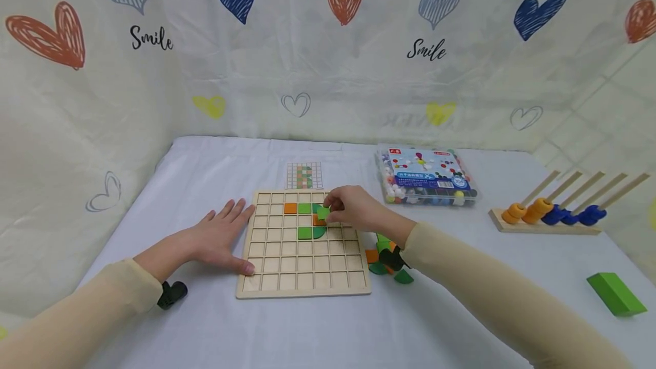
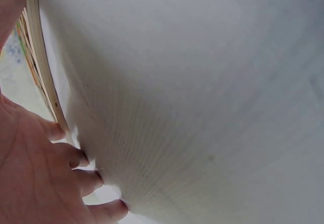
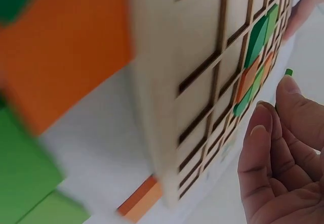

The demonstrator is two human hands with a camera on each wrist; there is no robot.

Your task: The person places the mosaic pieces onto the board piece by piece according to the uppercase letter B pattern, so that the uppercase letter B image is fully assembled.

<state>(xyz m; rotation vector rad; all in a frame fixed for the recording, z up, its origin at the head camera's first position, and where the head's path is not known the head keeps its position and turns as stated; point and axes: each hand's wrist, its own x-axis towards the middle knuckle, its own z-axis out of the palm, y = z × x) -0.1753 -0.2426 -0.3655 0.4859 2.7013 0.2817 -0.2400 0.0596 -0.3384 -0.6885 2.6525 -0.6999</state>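
A wooden grid board (image 1: 287, 263) lies on the white cloth. My right hand (image 1: 355, 208) pinches a light green square tile (image 1: 323, 213) above its upper middle, between thumb and fingertips. Below that tile an orange square (image 1: 318, 221) sits in the grid, partly covered. Around it are another orange square (image 1: 290, 208), green squares (image 1: 304, 208) and dark green rounded pieces (image 1: 319, 233). My left hand (image 1: 219, 239) lies spread beside the board's left side, its thumb at the near-left edge. In the left wrist view, the fingers (image 2: 88, 181) are straight beside the board edge (image 2: 45, 67).
Loose green and orange tiles (image 1: 372, 256) lie right of the board, partly under the right forearm. A printed pattern card (image 1: 304, 175) lies behind it. Further right are a clear box of beads (image 1: 427, 178), a peg stand with rings (image 1: 545, 226) and a green block (image 1: 616, 294).
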